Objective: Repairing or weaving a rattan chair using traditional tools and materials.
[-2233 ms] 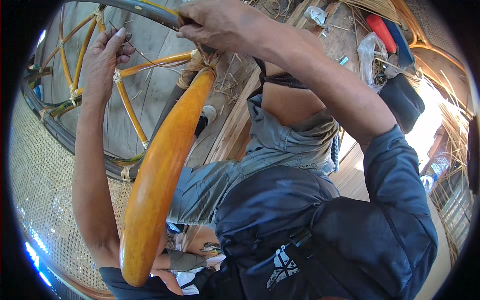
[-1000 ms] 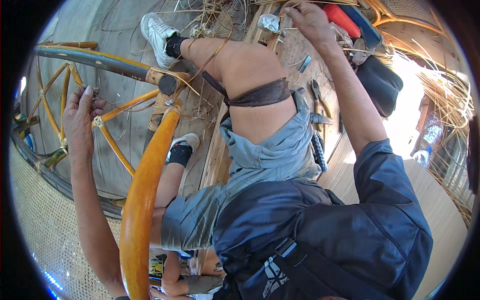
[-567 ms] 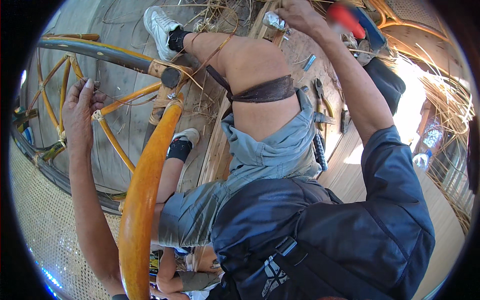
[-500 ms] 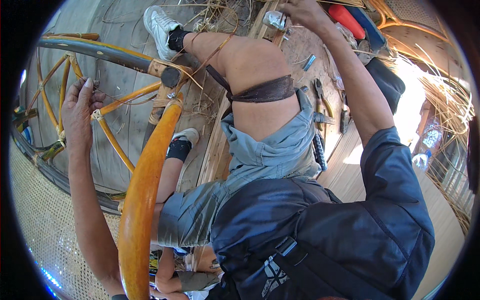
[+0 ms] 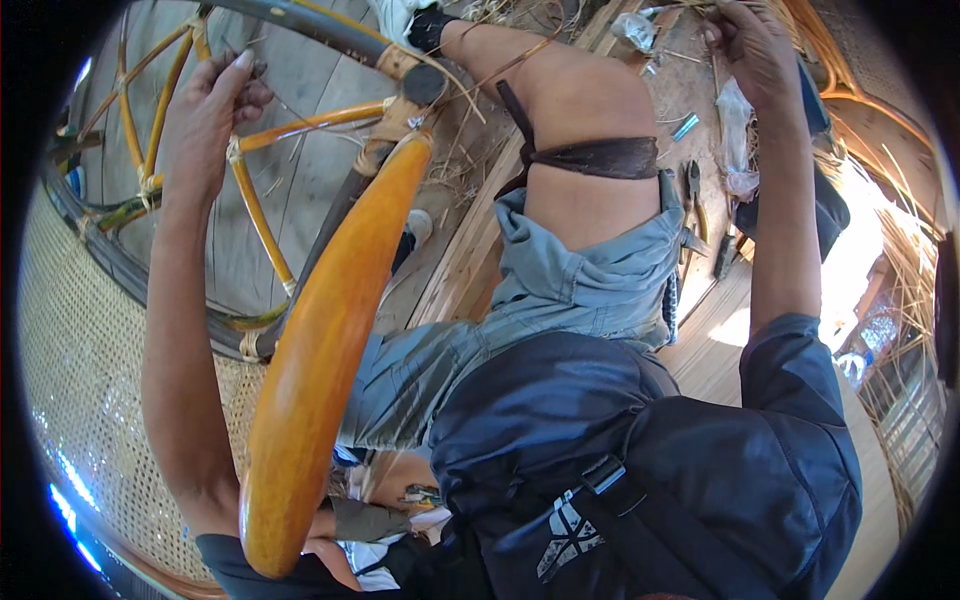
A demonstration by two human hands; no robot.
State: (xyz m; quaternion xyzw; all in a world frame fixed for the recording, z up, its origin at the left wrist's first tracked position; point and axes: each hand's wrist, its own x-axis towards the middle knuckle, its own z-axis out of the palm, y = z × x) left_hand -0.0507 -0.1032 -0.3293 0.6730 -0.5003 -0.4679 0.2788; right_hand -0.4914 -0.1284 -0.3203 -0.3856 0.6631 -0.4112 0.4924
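Observation:
My left hand [image 5: 212,112] is closed in a pinch on a thin rattan strip [image 5: 292,110] beside a rattan chair frame. The strip runs right toward the bound joint [image 5: 412,100] where a dark pole meets the frame. A thick, glossy orange-brown armrest [image 5: 325,350] slants down from that joint, between my left arm and my lap. At the upper right, my right hand [image 5: 752,50] is raised with its fingers curled together near the top edge. Whatever they hold is too small to make out. Below that hand lies a crumpled clear plastic bag [image 5: 737,135].
Pliers [image 5: 697,195] lie right of my bent knee, which has a dark band [image 5: 600,158] tied round it. Another plastic bag [image 5: 634,30] sits above the knee. Loose cane strips [image 5: 905,190] and a clear bottle [image 5: 872,340] are far right. Woven cane [image 5: 90,340] covers the lower left.
My right hand has moved right, away from the crumpled bag above the knee, its fingers now curled. The whole view has shifted. My left hand stays by the frame, still pinching the strip.

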